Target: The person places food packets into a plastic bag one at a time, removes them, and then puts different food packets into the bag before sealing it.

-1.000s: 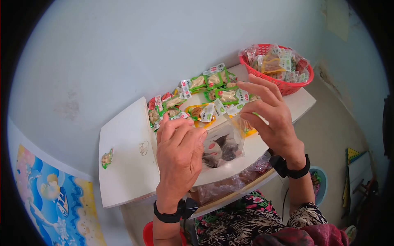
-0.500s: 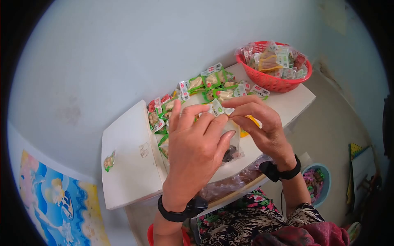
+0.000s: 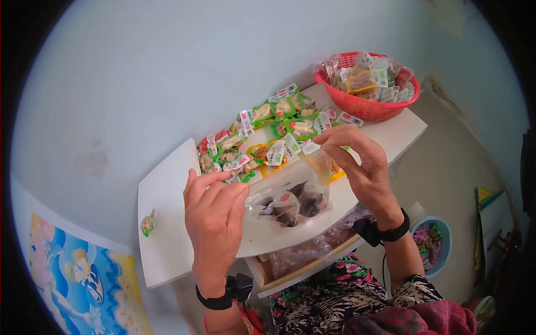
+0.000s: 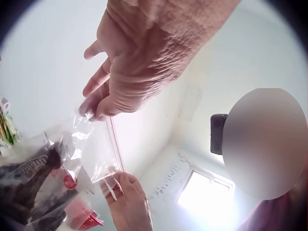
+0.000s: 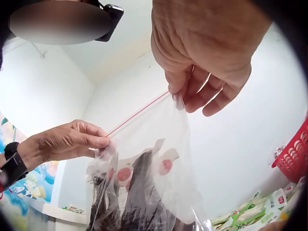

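Note:
A clear zip-lock bag [image 3: 298,178] hangs upright between my two hands, its red zip line stretched across the top. Dark packets with red round marks show through the plastic in the right wrist view, one of them a dark packet [image 5: 139,192]. My left hand [image 3: 215,223] pinches one top corner between thumb and fingers. At the opposite corner my right hand [image 3: 363,167] pinches the edge, its other fingers loosely bent. Behind the bag, several snack packets [image 3: 259,114] with green, yellow and red edges lie in a loose heap on the white table [image 3: 385,137].
A red basket [image 3: 371,109] full of packets stands at the table's back right. One small packet [image 3: 148,222] lies on the left part. An open drawer [image 3: 307,268] holding clear plastic juts out below the front edge. On the floor at right is a blue bucket [image 3: 444,254].
My hands came together at the bag's top half a second ago and are now apart again. The left hand has moved left, drawing the bag's top edge out straight.

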The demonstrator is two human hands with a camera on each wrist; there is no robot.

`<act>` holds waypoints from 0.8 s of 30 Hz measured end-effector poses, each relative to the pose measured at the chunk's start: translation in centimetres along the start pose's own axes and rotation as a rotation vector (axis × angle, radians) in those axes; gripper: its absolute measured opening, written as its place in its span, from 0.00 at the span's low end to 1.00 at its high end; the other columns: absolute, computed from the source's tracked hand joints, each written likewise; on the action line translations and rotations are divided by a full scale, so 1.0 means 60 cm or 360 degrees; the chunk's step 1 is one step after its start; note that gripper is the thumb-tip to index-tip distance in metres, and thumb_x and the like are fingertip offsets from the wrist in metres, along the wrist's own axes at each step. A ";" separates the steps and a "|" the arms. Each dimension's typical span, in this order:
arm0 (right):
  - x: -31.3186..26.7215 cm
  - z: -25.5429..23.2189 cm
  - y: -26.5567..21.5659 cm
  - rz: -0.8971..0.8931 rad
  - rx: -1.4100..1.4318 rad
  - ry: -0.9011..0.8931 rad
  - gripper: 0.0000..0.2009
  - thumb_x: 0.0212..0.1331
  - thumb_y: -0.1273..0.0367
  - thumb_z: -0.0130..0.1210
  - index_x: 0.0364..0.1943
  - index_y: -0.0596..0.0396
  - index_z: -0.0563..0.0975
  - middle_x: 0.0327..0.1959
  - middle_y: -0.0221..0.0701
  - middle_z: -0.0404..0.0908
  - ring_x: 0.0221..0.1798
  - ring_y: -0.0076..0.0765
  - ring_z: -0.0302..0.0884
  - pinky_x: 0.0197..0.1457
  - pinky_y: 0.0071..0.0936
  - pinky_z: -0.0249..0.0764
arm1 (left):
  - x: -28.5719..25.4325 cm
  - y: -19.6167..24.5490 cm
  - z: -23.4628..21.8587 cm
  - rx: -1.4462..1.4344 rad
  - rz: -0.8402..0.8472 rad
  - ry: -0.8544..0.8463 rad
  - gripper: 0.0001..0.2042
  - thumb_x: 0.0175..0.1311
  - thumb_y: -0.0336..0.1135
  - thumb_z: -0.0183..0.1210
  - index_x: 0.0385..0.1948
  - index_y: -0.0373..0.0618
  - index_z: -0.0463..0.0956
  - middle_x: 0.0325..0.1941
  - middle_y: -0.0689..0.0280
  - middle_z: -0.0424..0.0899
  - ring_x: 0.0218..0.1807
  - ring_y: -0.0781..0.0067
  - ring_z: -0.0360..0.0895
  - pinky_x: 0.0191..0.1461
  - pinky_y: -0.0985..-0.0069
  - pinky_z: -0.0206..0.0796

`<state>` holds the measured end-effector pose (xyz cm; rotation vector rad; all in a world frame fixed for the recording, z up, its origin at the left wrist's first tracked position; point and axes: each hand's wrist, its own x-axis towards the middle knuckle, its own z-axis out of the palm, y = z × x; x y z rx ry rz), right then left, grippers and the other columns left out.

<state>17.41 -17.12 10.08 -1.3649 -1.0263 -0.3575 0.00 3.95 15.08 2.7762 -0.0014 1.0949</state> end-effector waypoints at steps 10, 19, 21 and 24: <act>-0.015 0.012 0.006 0.0613 0.0450 -0.0205 0.06 0.75 0.70 0.62 0.47 0.58 0.84 0.51 0.31 0.89 0.53 0.23 0.82 0.58 0.28 0.78 | -0.044 -0.021 0.035 -0.1115 -0.0624 0.0029 0.07 0.81 0.28 0.58 0.50 0.36 0.82 0.50 0.60 0.90 0.50 0.76 0.84 0.59 0.77 0.74; -0.013 0.033 0.031 0.0535 0.0435 -0.0209 0.10 0.76 0.66 0.62 0.47 0.59 0.85 0.43 0.29 0.91 0.48 0.22 0.83 0.56 0.27 0.79 | -0.047 -0.022 0.068 -0.1119 -0.0496 0.0268 0.09 0.84 0.30 0.53 0.53 0.35 0.81 0.45 0.58 0.92 0.48 0.74 0.88 0.54 0.78 0.76; -0.012 0.034 0.032 0.0514 0.0432 -0.0191 0.10 0.77 0.66 0.61 0.47 0.59 0.85 0.43 0.29 0.91 0.48 0.22 0.84 0.57 0.27 0.80 | -0.047 -0.019 0.075 -0.1216 -0.0548 0.0294 0.09 0.84 0.30 0.54 0.52 0.35 0.81 0.45 0.58 0.92 0.48 0.70 0.89 0.57 0.74 0.77; -0.015 0.036 0.030 0.0531 0.0432 -0.0181 0.09 0.77 0.66 0.61 0.48 0.59 0.85 0.44 0.29 0.91 0.49 0.23 0.84 0.58 0.28 0.80 | -0.052 -0.021 0.080 -0.1195 -0.0579 0.0283 0.10 0.83 0.30 0.54 0.53 0.37 0.81 0.45 0.56 0.92 0.48 0.65 0.90 0.60 0.70 0.78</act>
